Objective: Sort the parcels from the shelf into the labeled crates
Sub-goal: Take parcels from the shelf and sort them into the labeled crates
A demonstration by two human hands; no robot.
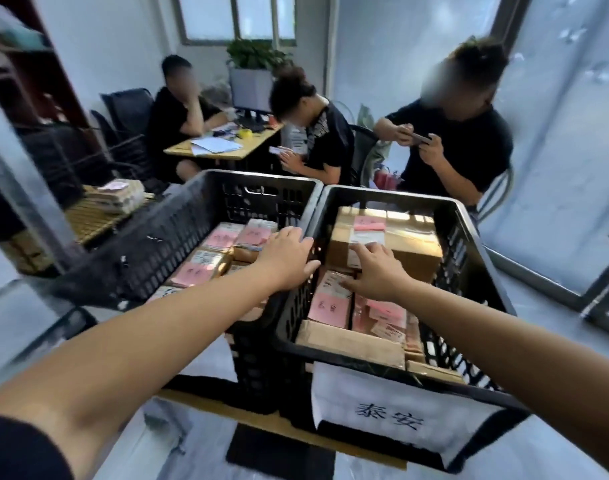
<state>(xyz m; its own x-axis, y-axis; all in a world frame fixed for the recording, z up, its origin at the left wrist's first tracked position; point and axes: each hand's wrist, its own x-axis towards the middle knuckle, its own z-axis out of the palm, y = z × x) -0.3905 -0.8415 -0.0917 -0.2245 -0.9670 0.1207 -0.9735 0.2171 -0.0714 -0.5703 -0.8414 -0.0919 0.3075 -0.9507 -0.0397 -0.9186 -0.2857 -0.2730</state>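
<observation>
Two black plastic crates stand side by side. The right crate (469, 237) carries a white paper label (393, 414) on its front wall and holds cardboard parcels with pink slips. A large brown parcel (410, 244) lies at its back, and a smaller parcel (330, 299) sits in front of it. My right hand (375, 271) reaches into this crate, with fingers on the large parcel and the thumb over the smaller one. The left crate (178, 230) holds several small parcels (206, 265). My left hand (289, 258) rests on the rims where the crates meet, fingers curled over the edge.
Three seated people are behind the crates, two holding phones. A desk (223, 147) with papers and a monitor stands at the back. On the left are a dark shelf (29, 98) and a slatted surface with stacked parcels (119, 195). Glass panels line the right side.
</observation>
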